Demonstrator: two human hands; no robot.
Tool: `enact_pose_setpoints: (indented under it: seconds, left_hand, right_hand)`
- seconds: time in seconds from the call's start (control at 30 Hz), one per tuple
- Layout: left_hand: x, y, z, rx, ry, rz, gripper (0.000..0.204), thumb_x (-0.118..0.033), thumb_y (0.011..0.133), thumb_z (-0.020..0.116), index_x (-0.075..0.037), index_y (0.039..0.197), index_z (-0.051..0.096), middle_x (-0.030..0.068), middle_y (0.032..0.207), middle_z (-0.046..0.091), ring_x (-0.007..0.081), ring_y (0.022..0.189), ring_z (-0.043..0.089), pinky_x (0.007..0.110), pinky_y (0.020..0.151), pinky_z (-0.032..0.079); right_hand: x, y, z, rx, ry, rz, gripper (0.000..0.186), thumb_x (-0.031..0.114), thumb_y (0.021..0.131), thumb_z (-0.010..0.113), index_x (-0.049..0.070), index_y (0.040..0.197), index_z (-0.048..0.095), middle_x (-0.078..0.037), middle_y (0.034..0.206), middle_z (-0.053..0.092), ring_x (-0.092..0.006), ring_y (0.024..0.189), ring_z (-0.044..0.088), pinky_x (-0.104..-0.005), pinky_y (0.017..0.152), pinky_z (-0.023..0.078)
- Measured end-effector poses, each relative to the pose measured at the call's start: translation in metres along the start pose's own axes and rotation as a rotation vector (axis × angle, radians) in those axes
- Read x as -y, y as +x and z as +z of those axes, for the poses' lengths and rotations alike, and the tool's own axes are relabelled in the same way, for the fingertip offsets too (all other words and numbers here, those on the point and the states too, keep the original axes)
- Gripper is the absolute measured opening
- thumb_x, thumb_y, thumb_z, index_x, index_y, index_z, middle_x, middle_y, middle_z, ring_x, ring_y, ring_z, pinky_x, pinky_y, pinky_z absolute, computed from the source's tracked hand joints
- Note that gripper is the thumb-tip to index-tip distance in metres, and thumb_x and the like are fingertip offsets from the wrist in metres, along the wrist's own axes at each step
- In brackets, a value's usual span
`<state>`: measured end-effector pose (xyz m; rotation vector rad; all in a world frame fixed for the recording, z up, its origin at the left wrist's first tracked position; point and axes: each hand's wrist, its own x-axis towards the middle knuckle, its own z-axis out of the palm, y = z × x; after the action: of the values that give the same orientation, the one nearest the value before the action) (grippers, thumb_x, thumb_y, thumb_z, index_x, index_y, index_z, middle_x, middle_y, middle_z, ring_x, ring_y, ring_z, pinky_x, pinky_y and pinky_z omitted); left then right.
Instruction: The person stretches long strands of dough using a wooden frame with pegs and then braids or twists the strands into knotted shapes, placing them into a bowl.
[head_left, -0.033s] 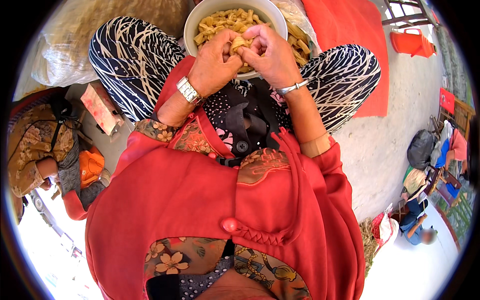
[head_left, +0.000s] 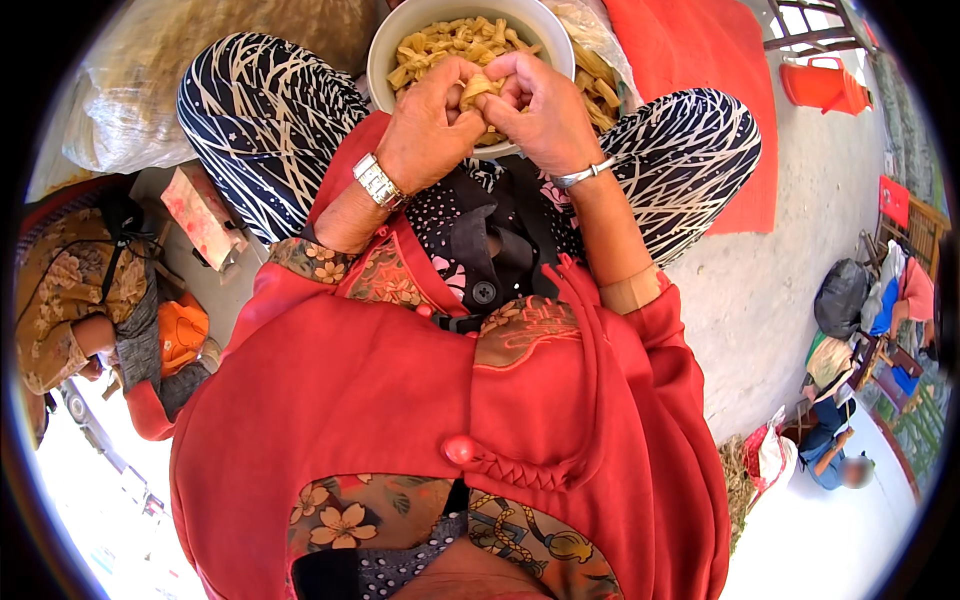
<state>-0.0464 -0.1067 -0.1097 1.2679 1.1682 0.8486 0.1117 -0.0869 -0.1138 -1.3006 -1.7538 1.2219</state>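
Note:
Above a white bowl between my knees, both hands meet at the fingertips. My left hand pinches a small, yellowish folded strip; its exact kind I cannot make out. From the other side, the thumb and fingers of my right hand close on the same strip. Similar yellowish pieces, some looking knotted, fill the bowl. The curled fingers partly hide the held strip. A watch is on my left wrist and a metal bracelet on my right.
Longer yellowish strips lie in clear plastic right of the bowl, beside a red mat. A large translucent sack stands at the left. Farther right is an orange-red container. People sit at the far left and the lower right.

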Motion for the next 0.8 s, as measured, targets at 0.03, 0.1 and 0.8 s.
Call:
enact_pose_setpoints:
  seconds: [0.03, 0.1, 0.8]
  left_hand:
    - [0.003, 0.0, 0.0, 0.006, 0.007, 0.019, 0.023, -0.001, 0.081, 0.054, -0.002, 0.103, 0.047, 0.0023, 0.07, 0.059, 0.0048, 0.059, 0.056, 0.021, 0.049, 0.045]
    - [0.004, -0.001, 0.001, 0.014, 0.033, 0.053, 0.028, -0.001, 0.082, 0.054, -0.003, 0.108, 0.045, 0.0031, 0.075, 0.06, 0.005, 0.064, 0.057, 0.02, 0.053, 0.045]
    - [-0.004, 0.008, -0.021, -0.017, -0.391, 0.063, 0.023, -0.001, 0.091, 0.044, -0.012, 0.112, 0.046, -0.0017, 0.072, 0.05, 0.0014, 0.051, 0.04, 0.015, 0.044, 0.031]
  right_hand:
    - [-0.003, 0.001, 0.0, 0.01, 0.005, 0.014, 0.022, 0.011, 0.079, 0.067, 0.0, 0.092, 0.054, 0.003, 0.066, 0.052, -0.0033, 0.058, 0.046, -0.0187, 0.052, 0.038]
    - [-0.007, 0.002, 0.001, 0.03, 0.017, 0.041, 0.02, 0.011, 0.079, 0.067, 0.0, 0.091, 0.054, 0.003, 0.066, 0.053, -0.003, 0.057, 0.046, -0.0184, 0.051, 0.039]
    - [-0.006, -0.012, 0.017, 0.059, 0.473, 0.074, 0.009, 0.009, 0.088, 0.055, 0.001, 0.091, 0.055, -0.005, 0.074, 0.062, -0.011, 0.062, 0.063, -0.0232, 0.057, 0.052]
